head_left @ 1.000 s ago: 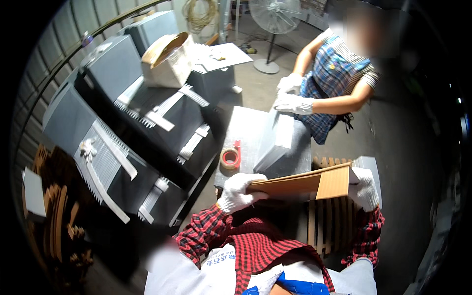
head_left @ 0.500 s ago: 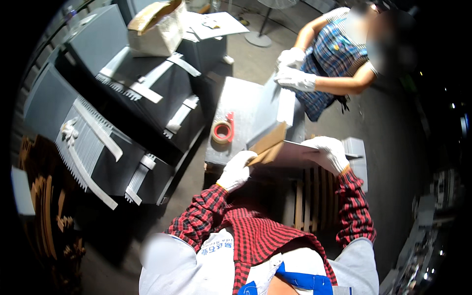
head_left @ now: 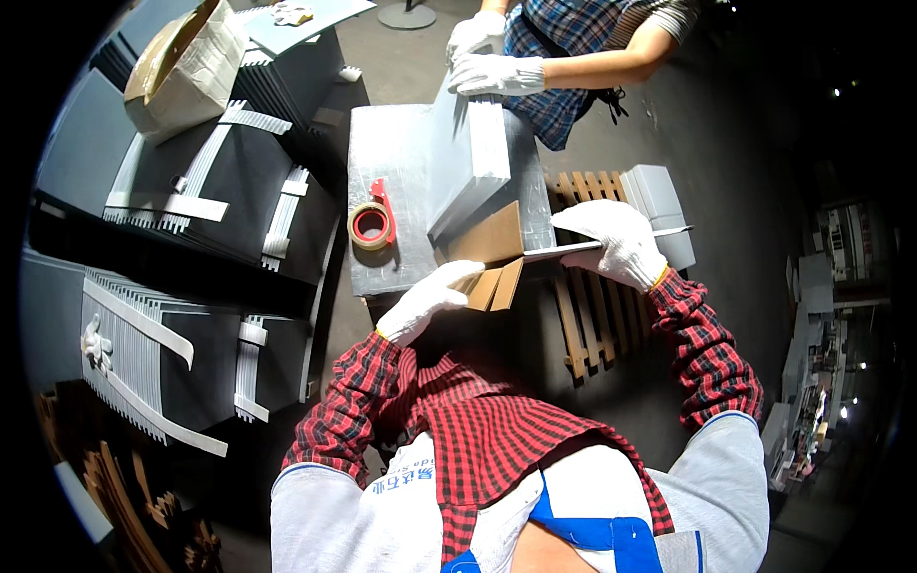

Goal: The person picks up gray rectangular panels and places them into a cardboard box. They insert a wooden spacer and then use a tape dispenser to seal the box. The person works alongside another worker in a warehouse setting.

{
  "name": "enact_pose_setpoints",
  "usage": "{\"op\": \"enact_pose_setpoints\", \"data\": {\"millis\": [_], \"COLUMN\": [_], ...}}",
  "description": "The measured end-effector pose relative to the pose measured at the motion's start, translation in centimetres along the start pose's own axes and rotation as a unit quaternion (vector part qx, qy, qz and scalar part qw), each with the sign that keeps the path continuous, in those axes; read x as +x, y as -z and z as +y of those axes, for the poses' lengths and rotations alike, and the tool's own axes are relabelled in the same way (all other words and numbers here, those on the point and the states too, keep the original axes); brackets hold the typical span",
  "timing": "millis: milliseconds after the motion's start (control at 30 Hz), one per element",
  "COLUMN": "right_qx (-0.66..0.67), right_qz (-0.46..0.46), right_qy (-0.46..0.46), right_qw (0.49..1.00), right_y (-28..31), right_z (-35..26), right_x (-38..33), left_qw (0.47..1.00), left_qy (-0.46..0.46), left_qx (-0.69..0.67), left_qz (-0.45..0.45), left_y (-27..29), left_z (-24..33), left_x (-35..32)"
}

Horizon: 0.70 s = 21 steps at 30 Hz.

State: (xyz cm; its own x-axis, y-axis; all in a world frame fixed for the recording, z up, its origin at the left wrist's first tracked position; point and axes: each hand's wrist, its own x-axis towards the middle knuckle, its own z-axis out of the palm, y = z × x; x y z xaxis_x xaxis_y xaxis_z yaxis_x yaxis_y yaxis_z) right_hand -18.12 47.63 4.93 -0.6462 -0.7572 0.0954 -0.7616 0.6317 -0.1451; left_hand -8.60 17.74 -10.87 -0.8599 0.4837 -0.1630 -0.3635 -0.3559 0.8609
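My left hand, in a white knit glove, grips the left end of a folded piece of brown cardboard at the near edge of the metal-topped table. With my right hand, also gloved, I hold a thin light-grey panel, seen nearly edge-on; its left end meets the cardboard. Just beyond, a stack of grey slabs stands on edge on the table. A co-worker's two gloved hands rest on its far end. Left of the stack lies a red tape dispenser with a roll of tape.
Strapped bundles of dark slabs stand on the left, one carrying an open carton. Right of the table are a wooden pallet and white blocks. Wooden strips lie at the lower left.
My view has shifted, so the table sits further left. The panel in my right hand has turned edge-on, and the cardboard has tilted. The co-worker still holds the slab stack.
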Motion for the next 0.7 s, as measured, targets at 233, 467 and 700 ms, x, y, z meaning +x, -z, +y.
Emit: {"op": "enact_pose_setpoints", "data": {"millis": [233, 467, 700], "right_qx": [-0.015, -0.082, -0.181], "right_qz": [-0.076, -0.165, 0.107], "right_qy": [-0.004, -0.090, -0.117], "right_qw": [0.997, 0.979, 0.971], "right_y": [0.8, 0.7, -3.1], "right_z": [-0.6, -1.7, -2.7], "right_x": [-0.5, -2.2, -7.4], "left_qw": [0.952, 0.632, 0.683], "left_qy": [-0.072, -0.232, -0.224], "left_qx": [0.291, 0.706, 0.656], "left_qz": [-0.065, -0.221, -0.230], "left_y": [-0.9, -3.5, -5.0], "left_z": [-3.6, -4.6, -5.2], "left_x": [4.2, 10.7, 11.9]}}
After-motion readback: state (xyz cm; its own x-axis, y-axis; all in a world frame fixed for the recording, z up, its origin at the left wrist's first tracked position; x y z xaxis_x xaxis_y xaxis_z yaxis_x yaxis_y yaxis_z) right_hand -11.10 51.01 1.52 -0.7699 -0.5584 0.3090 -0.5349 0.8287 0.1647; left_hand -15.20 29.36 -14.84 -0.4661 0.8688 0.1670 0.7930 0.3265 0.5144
